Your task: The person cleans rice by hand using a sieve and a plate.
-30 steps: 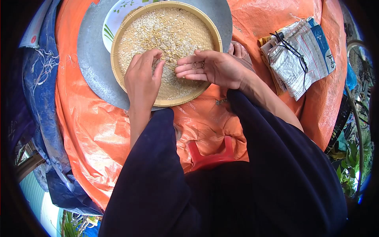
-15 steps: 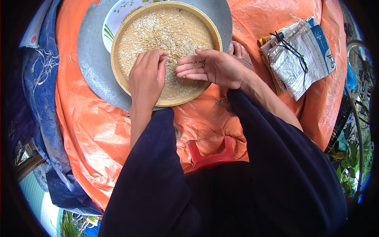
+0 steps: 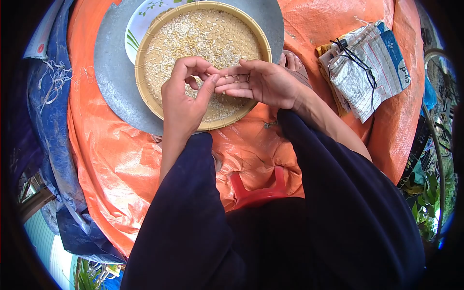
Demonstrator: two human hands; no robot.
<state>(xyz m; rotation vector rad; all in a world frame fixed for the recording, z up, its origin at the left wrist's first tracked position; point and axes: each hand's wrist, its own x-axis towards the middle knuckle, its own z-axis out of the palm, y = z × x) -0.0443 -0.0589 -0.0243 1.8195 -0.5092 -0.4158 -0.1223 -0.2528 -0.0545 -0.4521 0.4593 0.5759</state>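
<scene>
A round woven bamboo tray point(image 3: 265, 44) holds loose white and yellowish grain-like bits point(image 3: 186, 42), thickest on its far and left parts. Over its near half, my right hand point(image 3: 263, 83) is palm up with fingers stretched out flat, and a few small bits lie on the fingers. My left hand point(image 3: 186, 89) meets those fingertips, its thumb and index finger closed in a pinch. Whatever sits between them is too small to make out.
Beneath the bamboo tray are a large grey metal tray point(image 3: 113, 82) and a white plate with green leaf patterns point(image 3: 136, 24). Folded sacks point(image 3: 360, 72) with a black cord lie right on the orange tarp point(image 3: 116, 159). A red stool point(image 3: 258, 193) shows between my legs.
My left hand has turned and risen from the bits in the tray to the fingertips of my right hand, thumb and index now pinched. My right hand has hardly moved.
</scene>
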